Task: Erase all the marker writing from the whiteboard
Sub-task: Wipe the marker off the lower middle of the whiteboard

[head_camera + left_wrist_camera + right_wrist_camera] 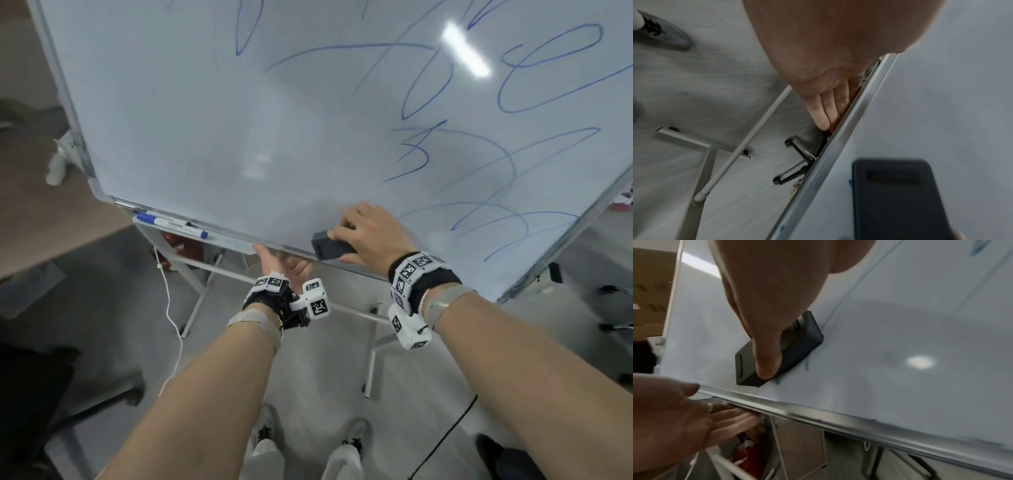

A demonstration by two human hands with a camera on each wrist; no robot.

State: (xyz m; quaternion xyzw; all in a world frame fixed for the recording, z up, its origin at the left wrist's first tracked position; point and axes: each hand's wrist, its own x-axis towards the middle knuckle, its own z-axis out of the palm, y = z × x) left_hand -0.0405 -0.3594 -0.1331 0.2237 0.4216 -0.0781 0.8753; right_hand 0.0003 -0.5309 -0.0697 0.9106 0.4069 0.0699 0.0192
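The tilted whiteboard point(239, 120) carries blue marker writing point(513, 85) over its right half; its left half is wiped. A black eraser point(329, 248) lies flat on the board just above the bottom frame. My right hand point(342, 230) grips it, with the thumb point(766, 356) along one long side. Short blue strokes point(807, 366) show right beside the eraser point(801, 340). My left hand point(281, 260) is palm up under the bottom edge. Its straight fingers point(824, 112) lie behind the frame point(849, 121), and the thumb is at the front.
A blue-capped marker point(171, 224) lies in the pen tray point(233, 245) at the board's lower left. Grey stand legs point(198, 294) and a white cable point(169, 308) are below. My shoes point(263, 431) stand on the grey floor, with a chair base point(797, 162) behind the board.
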